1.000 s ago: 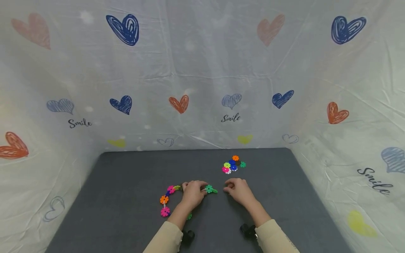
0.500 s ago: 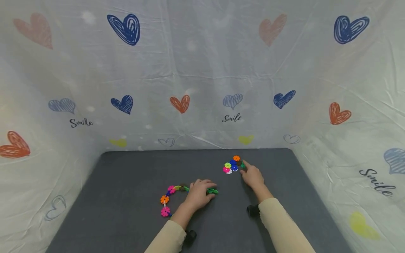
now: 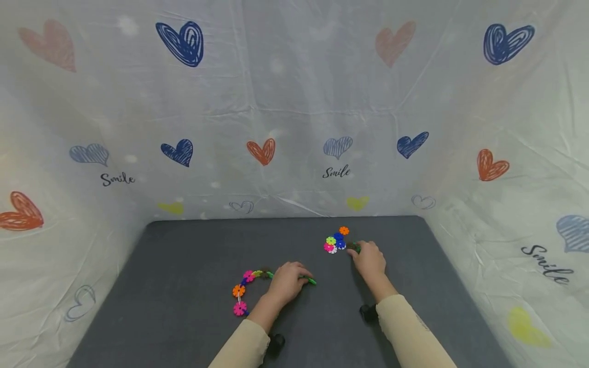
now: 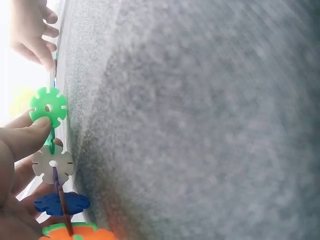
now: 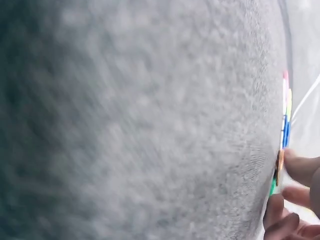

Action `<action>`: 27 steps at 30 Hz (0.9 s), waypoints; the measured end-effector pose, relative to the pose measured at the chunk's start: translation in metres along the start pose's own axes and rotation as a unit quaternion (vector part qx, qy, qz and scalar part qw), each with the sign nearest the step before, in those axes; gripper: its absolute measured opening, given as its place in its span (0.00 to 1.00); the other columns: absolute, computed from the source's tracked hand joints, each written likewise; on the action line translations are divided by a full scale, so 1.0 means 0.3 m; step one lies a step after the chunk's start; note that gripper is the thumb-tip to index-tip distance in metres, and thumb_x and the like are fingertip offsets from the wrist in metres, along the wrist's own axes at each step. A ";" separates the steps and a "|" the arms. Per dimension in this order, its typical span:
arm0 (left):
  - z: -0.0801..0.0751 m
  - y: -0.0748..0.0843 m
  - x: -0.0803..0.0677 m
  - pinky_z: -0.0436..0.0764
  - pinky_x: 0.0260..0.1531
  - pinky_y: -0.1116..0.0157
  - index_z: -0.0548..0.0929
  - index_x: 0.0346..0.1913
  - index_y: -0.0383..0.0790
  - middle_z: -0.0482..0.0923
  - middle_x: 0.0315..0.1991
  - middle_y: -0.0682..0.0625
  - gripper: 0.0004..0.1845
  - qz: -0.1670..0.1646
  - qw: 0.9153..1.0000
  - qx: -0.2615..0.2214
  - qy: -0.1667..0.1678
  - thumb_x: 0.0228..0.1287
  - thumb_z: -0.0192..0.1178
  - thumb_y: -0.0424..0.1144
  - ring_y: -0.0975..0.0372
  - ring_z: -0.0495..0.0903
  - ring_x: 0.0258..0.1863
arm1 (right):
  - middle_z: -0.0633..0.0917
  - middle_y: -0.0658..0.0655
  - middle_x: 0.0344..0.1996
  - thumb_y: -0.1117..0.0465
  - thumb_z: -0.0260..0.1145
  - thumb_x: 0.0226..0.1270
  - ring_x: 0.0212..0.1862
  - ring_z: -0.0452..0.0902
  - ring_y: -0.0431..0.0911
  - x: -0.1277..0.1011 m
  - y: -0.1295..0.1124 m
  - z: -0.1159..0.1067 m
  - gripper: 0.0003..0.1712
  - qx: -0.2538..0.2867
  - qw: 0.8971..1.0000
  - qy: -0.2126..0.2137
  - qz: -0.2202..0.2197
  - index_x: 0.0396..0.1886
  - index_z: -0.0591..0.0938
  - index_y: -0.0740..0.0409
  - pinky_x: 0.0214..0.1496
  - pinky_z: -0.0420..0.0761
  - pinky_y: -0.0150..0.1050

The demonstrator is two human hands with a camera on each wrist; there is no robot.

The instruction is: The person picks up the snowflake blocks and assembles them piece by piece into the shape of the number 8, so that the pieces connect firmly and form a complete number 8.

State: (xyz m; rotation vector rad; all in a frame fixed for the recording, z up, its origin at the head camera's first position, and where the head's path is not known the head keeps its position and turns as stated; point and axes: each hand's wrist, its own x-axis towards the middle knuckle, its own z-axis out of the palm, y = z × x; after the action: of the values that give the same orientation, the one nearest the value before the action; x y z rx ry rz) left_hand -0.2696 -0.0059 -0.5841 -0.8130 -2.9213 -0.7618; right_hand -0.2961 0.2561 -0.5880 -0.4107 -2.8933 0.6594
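Observation:
A curved chain of snowflake-shaped plastic pieces (image 3: 239,291) lies on the dark grey mat (image 3: 184,266). My left hand (image 3: 298,278) grips the chain's right end, where a green piece (image 3: 310,280) sticks out. The left wrist view shows a fingertip (image 4: 30,137) pressing on the end green piece (image 4: 48,106), followed by a white piece (image 4: 52,162), a blue piece (image 4: 62,203) and an orange piece (image 4: 75,232). My right hand (image 3: 356,249) reaches a small pile of loose pieces (image 3: 335,240) and pinches a green piece (image 5: 272,187) at the pile's right edge.
White sheets printed with hearts and the word "Smile" wall the mat on three sides (image 3: 294,128). The pile sits toward the back right of the mat, the chain near the middle front. Black wrist cameras (image 3: 275,342) hang under both sleeves.
My right hand moved from beside the left hand up to the pile and closed its fingers on a green piece there. The left hand stayed on the chain, shifting slightly right.

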 end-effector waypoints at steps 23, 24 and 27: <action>-0.026 -0.011 0.009 0.79 0.31 0.68 0.92 0.39 0.50 0.88 0.39 0.54 0.05 -0.067 0.979 -0.162 0.106 0.63 0.70 0.36 0.64 0.83 0.34 | 0.88 0.58 0.22 0.58 0.68 0.71 0.18 0.76 0.43 -0.176 -0.167 -0.021 0.11 0.357 0.923 -0.137 -0.043 0.38 0.82 0.63 0.22 0.72 0.32; -0.028 -0.008 0.009 0.79 0.30 0.68 0.92 0.39 0.50 0.88 0.39 0.54 0.05 -0.067 0.978 -0.163 0.110 0.63 0.70 0.36 0.65 0.82 0.33 | 0.88 0.58 0.22 0.58 0.68 0.71 0.18 0.76 0.42 -0.195 -0.180 -0.025 0.12 0.361 0.920 -0.140 -0.056 0.38 0.83 0.64 0.22 0.71 0.32; -0.032 -0.003 0.009 0.79 0.30 0.67 0.92 0.39 0.49 0.88 0.40 0.53 0.05 -0.055 0.977 -0.167 0.123 0.62 0.70 0.35 0.66 0.81 0.32 | 0.88 0.59 0.23 0.59 0.66 0.73 0.18 0.75 0.40 -0.233 -0.204 -0.030 0.13 0.365 0.917 -0.141 -0.079 0.42 0.86 0.67 0.21 0.72 0.31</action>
State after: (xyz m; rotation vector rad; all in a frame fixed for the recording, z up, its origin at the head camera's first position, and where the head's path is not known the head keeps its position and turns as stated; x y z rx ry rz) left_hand -0.2733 -0.0096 -0.5757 -0.5248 -2.6707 -1.2863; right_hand -0.2419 0.1861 -0.5585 0.0243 -2.5908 1.7816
